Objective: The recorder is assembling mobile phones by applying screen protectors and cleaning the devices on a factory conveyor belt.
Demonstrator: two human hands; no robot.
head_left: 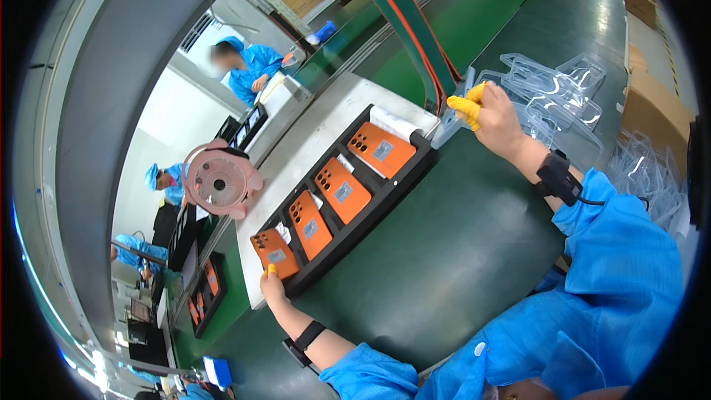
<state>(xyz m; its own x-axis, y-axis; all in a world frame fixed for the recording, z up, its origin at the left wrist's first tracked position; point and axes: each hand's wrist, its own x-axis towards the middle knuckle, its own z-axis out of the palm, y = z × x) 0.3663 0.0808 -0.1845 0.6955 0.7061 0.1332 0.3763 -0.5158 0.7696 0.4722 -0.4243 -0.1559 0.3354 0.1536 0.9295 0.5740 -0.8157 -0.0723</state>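
My left hand (273, 287) grips the lower edge of an orange phone (272, 253), thumb on its back. That phone sits askew at the near-left end of a black tray (348, 241). Three more orange phones lie in the tray's slots: one (310, 225) beside it, another (342, 190) in the middle, the last (381, 150) at the far right. Each carries a pale label. My right hand (498, 120), with yellow finger covers, is raised past the tray's right end, fingers curled together. Clear plastic shows by its fingertips; whether they pinch anything is hidden.
Clear plastic trays (552, 92) pile up on the right, near a cardboard box (655, 115). A pink fan (220, 182) stands left of the white board (255, 215). A green post (404, 22) rises behind. Another tray of phones (207, 292) lies left; co-workers (252, 70) sit beyond.
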